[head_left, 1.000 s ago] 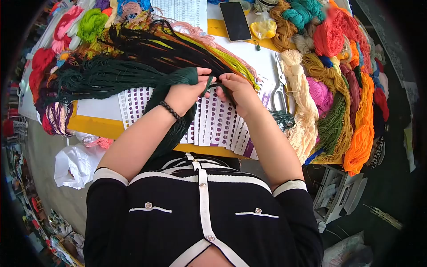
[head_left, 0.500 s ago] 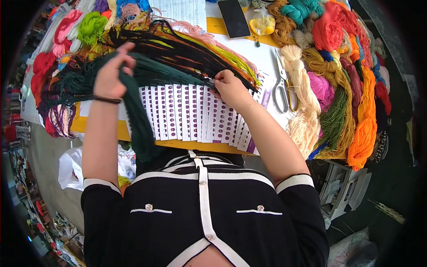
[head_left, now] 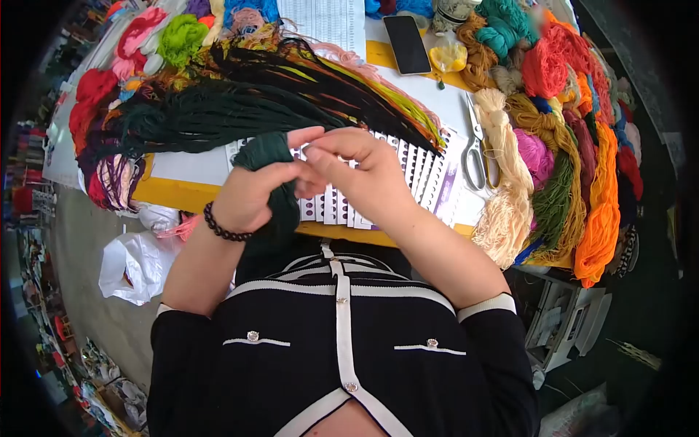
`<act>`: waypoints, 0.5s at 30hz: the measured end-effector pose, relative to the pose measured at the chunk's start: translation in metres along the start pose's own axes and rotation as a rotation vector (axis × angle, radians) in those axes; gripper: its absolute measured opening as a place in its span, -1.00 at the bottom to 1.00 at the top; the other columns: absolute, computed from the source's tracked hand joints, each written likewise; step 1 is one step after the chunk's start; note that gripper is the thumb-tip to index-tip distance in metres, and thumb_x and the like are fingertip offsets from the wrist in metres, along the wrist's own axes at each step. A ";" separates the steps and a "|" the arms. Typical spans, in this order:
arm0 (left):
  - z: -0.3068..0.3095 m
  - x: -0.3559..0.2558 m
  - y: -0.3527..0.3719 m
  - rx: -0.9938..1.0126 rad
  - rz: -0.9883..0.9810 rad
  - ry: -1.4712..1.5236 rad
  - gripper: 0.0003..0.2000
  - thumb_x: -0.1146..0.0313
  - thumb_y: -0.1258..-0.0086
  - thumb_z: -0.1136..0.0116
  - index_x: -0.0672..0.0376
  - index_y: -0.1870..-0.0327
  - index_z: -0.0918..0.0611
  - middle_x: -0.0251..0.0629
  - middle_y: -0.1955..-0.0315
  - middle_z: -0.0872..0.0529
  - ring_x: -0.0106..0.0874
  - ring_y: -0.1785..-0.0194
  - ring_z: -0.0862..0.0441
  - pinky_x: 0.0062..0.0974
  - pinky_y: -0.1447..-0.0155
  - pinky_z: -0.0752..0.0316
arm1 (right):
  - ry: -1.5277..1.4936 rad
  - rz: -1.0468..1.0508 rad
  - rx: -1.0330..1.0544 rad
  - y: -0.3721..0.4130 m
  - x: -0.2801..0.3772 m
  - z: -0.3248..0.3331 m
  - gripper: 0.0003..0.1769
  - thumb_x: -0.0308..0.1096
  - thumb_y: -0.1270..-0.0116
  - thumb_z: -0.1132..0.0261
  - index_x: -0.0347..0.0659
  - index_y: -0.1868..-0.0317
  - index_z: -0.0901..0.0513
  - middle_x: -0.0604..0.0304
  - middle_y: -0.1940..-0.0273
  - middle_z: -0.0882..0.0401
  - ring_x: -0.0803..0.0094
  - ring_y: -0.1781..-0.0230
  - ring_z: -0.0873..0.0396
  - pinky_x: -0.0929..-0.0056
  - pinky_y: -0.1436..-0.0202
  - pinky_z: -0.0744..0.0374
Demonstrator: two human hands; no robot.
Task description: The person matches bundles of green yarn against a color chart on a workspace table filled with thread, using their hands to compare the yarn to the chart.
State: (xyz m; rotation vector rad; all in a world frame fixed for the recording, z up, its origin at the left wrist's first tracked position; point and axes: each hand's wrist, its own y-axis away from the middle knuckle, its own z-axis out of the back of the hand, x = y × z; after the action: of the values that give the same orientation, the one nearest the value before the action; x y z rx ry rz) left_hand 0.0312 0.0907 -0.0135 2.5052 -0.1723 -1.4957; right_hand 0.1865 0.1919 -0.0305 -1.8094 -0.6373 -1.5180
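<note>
A dark green yarn skein (head_left: 263,151) loops over my left hand (head_left: 256,191), passing between thumb and forefinger and hanging down past the table edge. My right hand (head_left: 368,171) is closed in a pinch, its thumb and forefinger meeting the left fingertips. Whatever lies in that pinch is too small to make out. Beyond the hands, long dark green strands (head_left: 196,113) and black strands (head_left: 291,80) fan leftward across the table. White cards with rows of purple-edged holes (head_left: 429,175) lie overlapped beneath, partly hidden by both hands.
Scissors (head_left: 475,156) lie right of the cards, beside a cream skein (head_left: 502,197). Orange yarn (head_left: 601,211) and other coloured skeins crowd the right side. A phone (head_left: 407,45) and a printed sheet (head_left: 320,25) are at the back. A white plastic bag (head_left: 135,266) sits below left.
My left hand has come down and right with the green skein. My right hand has left the strands' end at the cards and moved to the left fingertips. The view has shifted slightly.
</note>
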 end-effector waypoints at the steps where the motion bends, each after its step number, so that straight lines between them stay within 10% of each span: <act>1: -0.005 0.002 0.001 0.000 -0.007 0.000 -0.53 0.55 -0.30 0.04 0.35 -0.28 -0.34 -0.18 0.06 -0.62 -0.49 0.19 -0.61 -0.53 -0.03 -0.46 | -0.224 -0.169 0.034 0.004 0.008 -0.009 -0.87 -0.48 -0.32 -0.22 -0.42 0.25 -0.60 0.23 0.37 -0.56 0.54 0.48 -0.51 0.61 0.39 -0.50; 7: -0.014 0.016 0.010 -0.063 -0.148 -0.320 -0.52 0.56 -0.32 0.05 0.30 -0.31 -0.32 -0.26 0.08 -0.59 -0.58 0.21 -0.58 -0.64 0.09 -0.48 | -0.320 -0.456 0.067 0.008 0.004 -0.019 -0.85 -0.46 -0.36 -0.17 -0.40 0.20 -0.58 0.25 0.45 -0.54 0.59 0.50 -0.48 0.61 0.43 -0.51; 15: -0.011 0.008 0.027 -0.126 -0.068 -0.156 -0.52 0.47 -0.29 0.00 0.31 -0.28 -0.38 -0.28 0.21 -0.66 -0.60 0.57 -0.47 -0.67 0.43 -0.38 | -0.386 -0.318 -0.051 0.015 0.009 -0.030 -0.85 -0.45 -0.37 -0.16 -0.36 0.15 -0.59 0.30 0.39 -0.57 0.69 0.39 -0.44 0.68 0.27 -0.43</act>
State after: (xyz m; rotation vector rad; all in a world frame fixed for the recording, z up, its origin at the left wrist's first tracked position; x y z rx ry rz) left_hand 0.0447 0.0642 -0.0091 2.3187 -0.0168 -1.6739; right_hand 0.1804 0.1587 -0.0216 -2.1409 -1.1254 -1.3946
